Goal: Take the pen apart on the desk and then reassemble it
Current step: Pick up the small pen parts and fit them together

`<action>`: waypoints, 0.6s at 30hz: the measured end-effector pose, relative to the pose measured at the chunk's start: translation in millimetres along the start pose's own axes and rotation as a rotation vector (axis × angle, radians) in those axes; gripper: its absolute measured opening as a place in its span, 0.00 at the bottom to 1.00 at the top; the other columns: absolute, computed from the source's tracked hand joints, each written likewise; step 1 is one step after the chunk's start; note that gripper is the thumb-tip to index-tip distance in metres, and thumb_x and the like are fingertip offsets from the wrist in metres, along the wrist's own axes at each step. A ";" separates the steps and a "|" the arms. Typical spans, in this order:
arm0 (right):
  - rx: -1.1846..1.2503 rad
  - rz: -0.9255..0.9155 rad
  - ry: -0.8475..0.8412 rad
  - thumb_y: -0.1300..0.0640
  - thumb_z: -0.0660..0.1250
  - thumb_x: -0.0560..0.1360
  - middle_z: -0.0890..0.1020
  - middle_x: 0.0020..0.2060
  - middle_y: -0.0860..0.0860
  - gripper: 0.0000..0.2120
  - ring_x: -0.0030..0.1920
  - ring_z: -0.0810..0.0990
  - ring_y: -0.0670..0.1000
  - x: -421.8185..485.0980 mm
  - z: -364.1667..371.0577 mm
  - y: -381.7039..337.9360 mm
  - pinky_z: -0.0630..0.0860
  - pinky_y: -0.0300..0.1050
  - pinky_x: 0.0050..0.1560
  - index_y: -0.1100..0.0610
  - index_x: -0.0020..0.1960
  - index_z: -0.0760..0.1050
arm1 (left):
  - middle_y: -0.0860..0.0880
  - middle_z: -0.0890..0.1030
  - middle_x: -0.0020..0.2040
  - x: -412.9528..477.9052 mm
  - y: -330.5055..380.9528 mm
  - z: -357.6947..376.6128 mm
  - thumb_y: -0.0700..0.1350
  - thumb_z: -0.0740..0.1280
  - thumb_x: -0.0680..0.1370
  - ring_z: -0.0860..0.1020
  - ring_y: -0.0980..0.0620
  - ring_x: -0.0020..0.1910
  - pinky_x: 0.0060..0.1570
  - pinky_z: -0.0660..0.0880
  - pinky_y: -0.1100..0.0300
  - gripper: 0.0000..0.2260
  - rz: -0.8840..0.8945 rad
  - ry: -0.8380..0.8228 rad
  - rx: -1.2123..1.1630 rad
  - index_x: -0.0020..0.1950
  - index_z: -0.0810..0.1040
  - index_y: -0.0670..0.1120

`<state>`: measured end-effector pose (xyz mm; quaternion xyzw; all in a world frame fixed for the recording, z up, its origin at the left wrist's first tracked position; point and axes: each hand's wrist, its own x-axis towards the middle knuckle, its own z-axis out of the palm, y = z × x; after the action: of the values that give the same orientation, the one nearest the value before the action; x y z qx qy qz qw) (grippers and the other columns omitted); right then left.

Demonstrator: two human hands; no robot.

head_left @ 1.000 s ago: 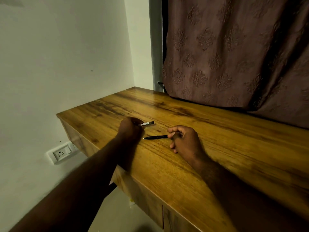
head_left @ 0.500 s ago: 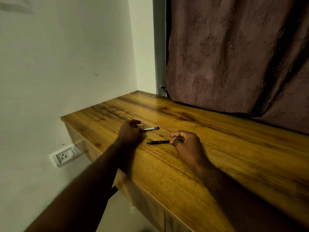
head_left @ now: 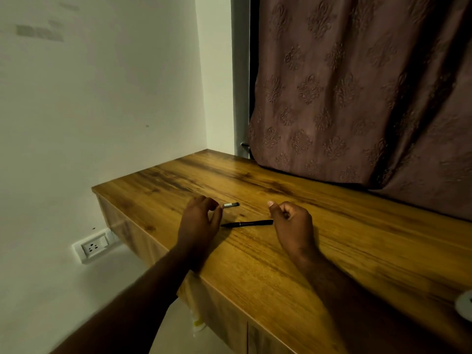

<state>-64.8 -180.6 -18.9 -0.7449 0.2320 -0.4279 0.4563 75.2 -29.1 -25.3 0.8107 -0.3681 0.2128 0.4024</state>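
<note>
On the wooden desk (head_left: 332, 251) lies the black pen body (head_left: 246, 223), pointing left. Its right end reaches the curled fingers of my right hand (head_left: 291, 226), whose thumb is lifted clear above it. A short silver-and-black pen piece (head_left: 231, 205) lies on the desk farther back. My left hand (head_left: 199, 221) hovers just left of that piece with thumb and fingers spread apart, the fingertip close to its left end. Neither hand grips anything that I can see.
A patterned brown curtain (head_left: 357, 98) hangs behind the desk. The left wall carries a white socket (head_left: 93, 247) below the desk's left edge. A white object (head_left: 464, 304) shows at the right border. Something pale (head_left: 196, 320) hangs under the desk front.
My left hand has let go of the short piece, which now lies on the desk. My right thumb has lifted off the pen body. The camera has tilted slightly.
</note>
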 end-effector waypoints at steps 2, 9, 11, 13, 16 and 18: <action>-0.020 0.034 0.146 0.49 0.64 0.78 0.71 0.24 0.47 0.20 0.26 0.67 0.47 8.7 -14.4 2.0 0.65 0.45 0.30 0.58 0.31 0.71 | 0.47 0.79 0.46 -4.7 5.3 7.5 0.49 0.65 0.76 0.74 0.50 0.47 0.45 0.73 0.54 0.09 0.116 -0.090 0.059 0.48 0.80 0.45; -0.321 0.232 0.159 0.53 0.66 0.74 0.84 0.40 0.49 0.05 0.44 0.81 0.53 32.4 -40.1 31.6 0.77 0.45 0.46 0.51 0.40 0.77 | 0.47 0.81 0.50 0.0 24.9 38.4 0.56 0.66 0.73 0.77 0.46 0.50 0.49 0.75 0.51 0.16 0.185 -0.228 0.162 0.52 0.81 0.46; -0.376 0.197 0.087 0.56 0.67 0.73 0.84 0.40 0.49 0.06 0.43 0.82 0.52 32.2 -36.0 31.9 0.79 0.46 0.46 0.50 0.37 0.77 | 0.47 0.81 0.52 3.1 31.7 43.8 0.58 0.64 0.73 0.76 0.46 0.52 0.50 0.74 0.51 0.19 0.178 -0.268 0.160 0.55 0.80 0.46; -0.417 0.176 0.037 0.58 0.69 0.71 0.84 0.39 0.50 0.08 0.43 0.82 0.53 31.8 -34.5 32.4 0.80 0.47 0.46 0.50 0.34 0.76 | 0.47 0.80 0.54 3.9 36.0 47.1 0.59 0.63 0.73 0.76 0.45 0.54 0.51 0.73 0.51 0.21 0.165 -0.295 0.161 0.56 0.80 0.46; -0.499 0.172 -0.022 0.54 0.70 0.67 0.83 0.39 0.51 0.05 0.43 0.81 0.54 33.1 -32.7 33.9 0.80 0.48 0.45 0.52 0.34 0.76 | 0.46 0.80 0.52 3.0 33.7 49.0 0.61 0.60 0.72 0.76 0.45 0.53 0.51 0.72 0.51 0.23 0.165 -0.315 0.184 0.55 0.80 0.46; -0.593 0.152 -0.060 0.49 0.70 0.66 0.83 0.42 0.50 0.06 0.45 0.81 0.54 32.9 -30.1 33.3 0.79 0.49 0.48 0.52 0.36 0.78 | 0.46 0.80 0.50 1.9 32.3 49.0 0.61 0.57 0.71 0.76 0.45 0.52 0.50 0.72 0.51 0.23 0.166 -0.325 0.203 0.53 0.81 0.47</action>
<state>-71.6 -235.2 -27.6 -0.8384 0.3883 -0.2838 0.2564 54.0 -82.6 -36.8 0.8377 -0.4704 0.1474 0.2350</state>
